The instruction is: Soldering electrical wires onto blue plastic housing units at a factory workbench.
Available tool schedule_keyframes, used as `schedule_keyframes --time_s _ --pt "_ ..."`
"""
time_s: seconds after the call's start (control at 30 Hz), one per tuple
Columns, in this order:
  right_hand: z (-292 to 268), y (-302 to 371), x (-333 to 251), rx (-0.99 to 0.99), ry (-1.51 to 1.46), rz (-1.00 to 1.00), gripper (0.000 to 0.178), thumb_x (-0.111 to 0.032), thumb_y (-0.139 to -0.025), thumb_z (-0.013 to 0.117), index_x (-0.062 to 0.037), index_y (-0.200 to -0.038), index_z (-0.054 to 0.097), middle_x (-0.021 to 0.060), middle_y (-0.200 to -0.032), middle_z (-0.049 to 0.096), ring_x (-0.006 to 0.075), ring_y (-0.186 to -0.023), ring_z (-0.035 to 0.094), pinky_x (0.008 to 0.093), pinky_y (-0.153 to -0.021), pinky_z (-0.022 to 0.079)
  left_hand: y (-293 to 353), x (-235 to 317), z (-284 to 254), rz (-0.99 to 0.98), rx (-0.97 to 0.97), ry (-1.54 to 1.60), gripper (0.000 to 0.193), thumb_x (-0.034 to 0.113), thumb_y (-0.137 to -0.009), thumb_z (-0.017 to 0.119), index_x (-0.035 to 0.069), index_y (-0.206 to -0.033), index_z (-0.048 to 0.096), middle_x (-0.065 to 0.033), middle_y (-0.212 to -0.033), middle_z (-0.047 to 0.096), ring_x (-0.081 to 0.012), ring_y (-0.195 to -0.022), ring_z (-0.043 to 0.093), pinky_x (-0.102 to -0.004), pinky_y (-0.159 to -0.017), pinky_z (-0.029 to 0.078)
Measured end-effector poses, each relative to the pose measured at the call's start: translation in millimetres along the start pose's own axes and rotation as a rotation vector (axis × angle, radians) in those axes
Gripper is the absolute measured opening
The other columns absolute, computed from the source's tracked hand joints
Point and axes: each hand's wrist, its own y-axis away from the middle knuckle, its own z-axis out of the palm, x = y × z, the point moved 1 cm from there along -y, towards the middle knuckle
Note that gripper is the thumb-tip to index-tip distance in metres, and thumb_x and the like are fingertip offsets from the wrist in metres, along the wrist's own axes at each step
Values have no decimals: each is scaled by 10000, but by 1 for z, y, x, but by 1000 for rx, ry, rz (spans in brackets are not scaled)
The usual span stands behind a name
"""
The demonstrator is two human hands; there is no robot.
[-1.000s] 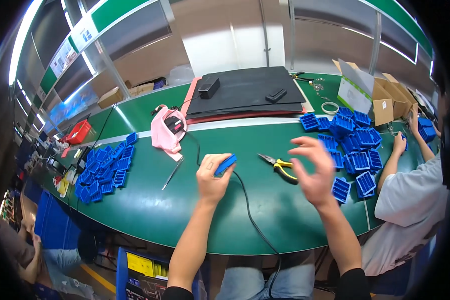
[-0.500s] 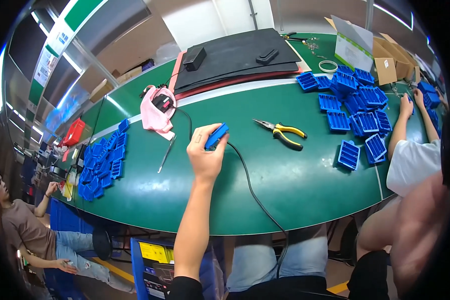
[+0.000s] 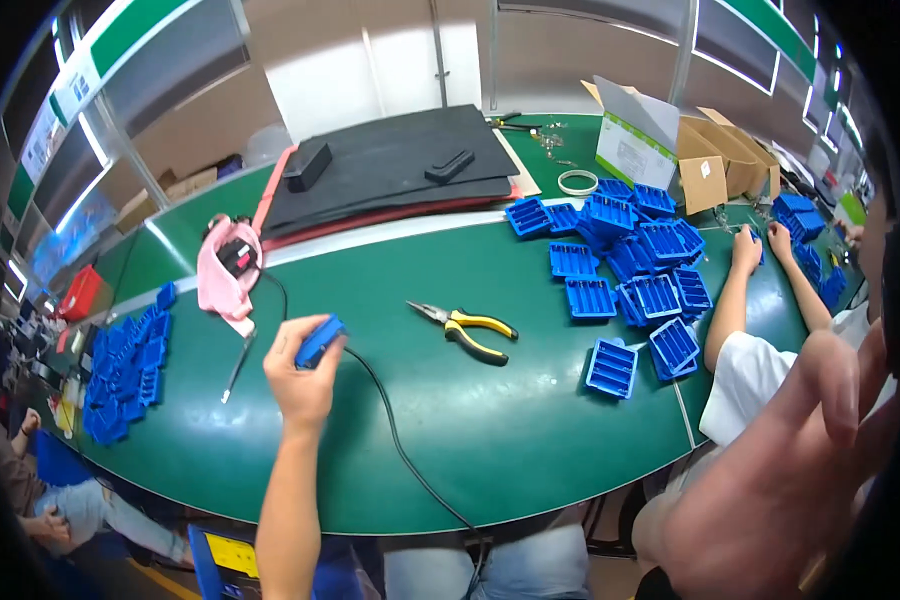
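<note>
My left hand (image 3: 302,372) is closed round a small blue slotted plastic holder (image 3: 320,342), raised over the green table and seen edge-on. Its colour matches the compartmented holders (image 3: 610,368) piled on the right. A black cable (image 3: 395,425) passes behind that hand and drops over the front edge. Needle-nose pliers (image 3: 467,330) with yellow and black handles lie to the right of it, jaws slightly apart. Large and close at the right rim is my right hand (image 3: 800,455), raised; most of its fingers are cut off, so its grip cannot be read.
More blue holders (image 3: 125,370) are heaped at left. A pink cloth (image 3: 225,275) wraps a black device beside a thin metal tool (image 3: 238,370). Black sheets (image 3: 390,165) are stacked behind. Cardboard boxes (image 3: 725,160) stand far right, near a co-worker's hands (image 3: 750,250).
The whole view has swung right, so the table's things sit further left. My right hand now shows at the right rim, where mainly its forearm was. My left hand keeps its hold.
</note>
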Motion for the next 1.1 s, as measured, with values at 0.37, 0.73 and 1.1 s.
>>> schedule_keyframes --time_s 0.37,0.73,1.1 --pt "4 7 15 -63 -118 120 260 -165 -844 558 -27 -1058 608 167 -1205 462 274 -1103 445 468 -897 377 -8 -3 13 -50 6 61 239 -8 -710 741 -1 -930 649 -91 -882 641 -179 -795 617 -276 -736 485" --pt "-7 17 -3 5 -276 114 268 -200 -843 565 -33 -1047 612 184 -1246 423 291 -1145 406 498 -918 350 -7 -2 11 39 26 33 224 4 -725 732 -9 -929 642 -69 -867 634 -154 -785 604 -258 -727 479" --pt "-31 35 -7 77 -408 151 279 -235 -843 572 -38 -1035 616 201 -1287 383 309 -1187 366 528 -939 323 -5 -1 9 31 -1 20 233 -15 -703 739 13 -919 654 -98 -877 654 -216 -814 629 -294 -748 487"
